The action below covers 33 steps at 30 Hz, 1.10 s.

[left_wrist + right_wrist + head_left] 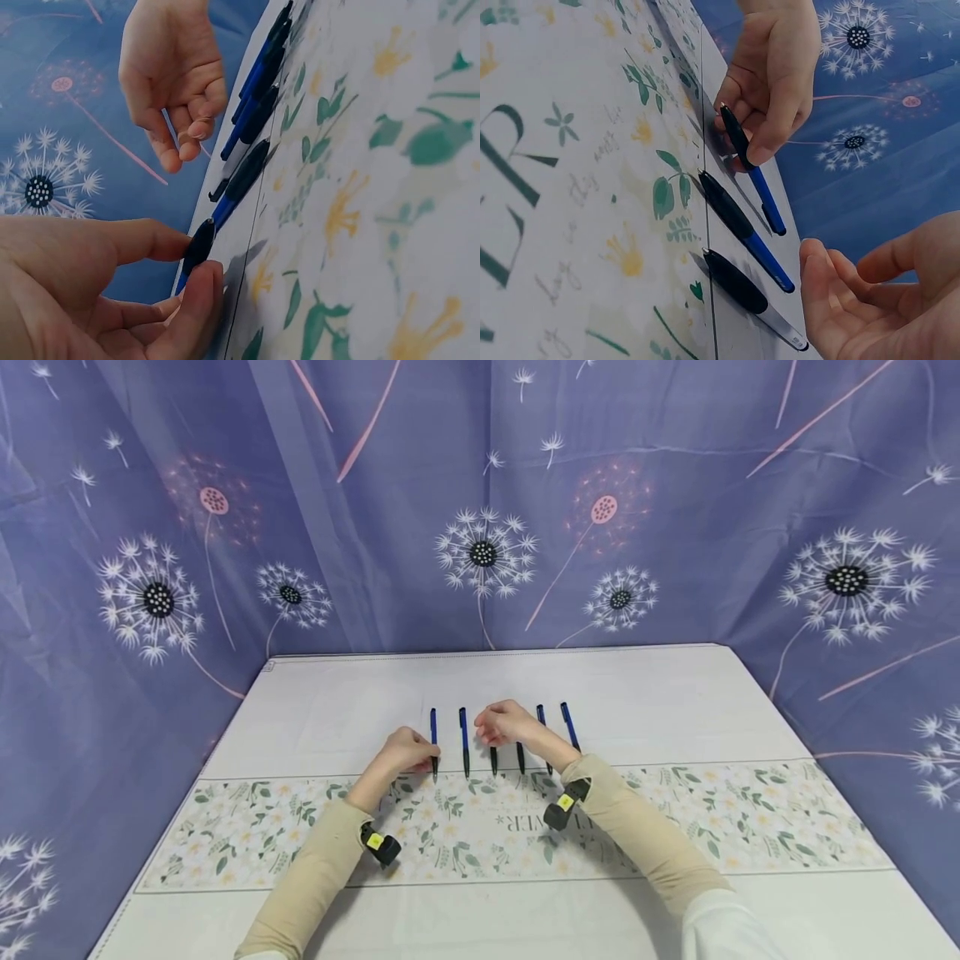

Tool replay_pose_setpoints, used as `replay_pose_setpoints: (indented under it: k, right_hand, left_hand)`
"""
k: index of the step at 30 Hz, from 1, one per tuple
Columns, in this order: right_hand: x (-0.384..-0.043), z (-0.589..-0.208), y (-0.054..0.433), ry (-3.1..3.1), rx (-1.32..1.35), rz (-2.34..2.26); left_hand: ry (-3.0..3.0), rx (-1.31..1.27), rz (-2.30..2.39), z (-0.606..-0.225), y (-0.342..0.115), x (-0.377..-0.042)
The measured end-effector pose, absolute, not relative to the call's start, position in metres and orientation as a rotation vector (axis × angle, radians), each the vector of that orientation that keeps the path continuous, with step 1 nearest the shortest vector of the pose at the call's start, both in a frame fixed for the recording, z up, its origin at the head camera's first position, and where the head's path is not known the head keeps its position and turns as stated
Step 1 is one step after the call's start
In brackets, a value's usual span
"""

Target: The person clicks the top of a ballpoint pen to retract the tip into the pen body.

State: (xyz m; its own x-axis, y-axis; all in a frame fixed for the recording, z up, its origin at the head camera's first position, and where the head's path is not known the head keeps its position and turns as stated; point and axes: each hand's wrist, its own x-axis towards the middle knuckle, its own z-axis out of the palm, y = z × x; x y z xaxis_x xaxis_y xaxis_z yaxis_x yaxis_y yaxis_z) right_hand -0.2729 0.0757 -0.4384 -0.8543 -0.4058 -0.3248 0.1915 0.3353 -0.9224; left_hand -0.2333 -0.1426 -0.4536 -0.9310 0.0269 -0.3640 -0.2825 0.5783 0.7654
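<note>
At the left end of a row of pens, my left hand (407,750) pinches a blue pen (433,727) by its dark grip, between thumb and fingers. In the right wrist view this pen's tip points toward the flowered band. To its right lies a second blue pen (464,735), touched by neither hand. A third pen (780,322) has a whitish barrel and a black grip; in the head view my right hand (512,724) covers its upper part. The right hand hovers over the row with loosely bent fingers and nothing between them.
Farther right lie more pens, among them a blue pen (570,727) at the right end, roughly parallel to the others. A flowered band (450,835) crosses the white tablecloth (360,693) in front of the row. Behind hangs a purple dandelion curtain (390,568).
</note>
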Motion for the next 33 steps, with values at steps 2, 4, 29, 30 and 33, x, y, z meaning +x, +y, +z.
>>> replay_pose_setpoints:
  k: [2,4,29,30,33]
  right_hand:
    - [-0.274,-0.438,0.075,2.087,-0.178,-1.562]
    - [-0.274,-0.437,0.074,2.077,-0.167,-1.573]
    - [-0.282,-0.441,0.065,1.984,-0.088,-1.681]
    - [-0.282,-0.441,0.065,1.981,-0.086,-1.679]
    - [-0.284,-0.442,0.064,1.966,-0.082,-1.682]
  left_hand:
    - [2.442,-0.199,1.323,-0.452,-0.144,-0.233]
    - [2.414,-0.197,1.353,-0.452,-0.144,-0.233]
    - [2.141,-0.155,1.571,-0.460,-0.141,-0.237]
    - [2.129,-0.150,1.582,-0.460,-0.141,-0.237]
    - [2.097,-0.127,1.614,-0.460,-0.140,-0.236]
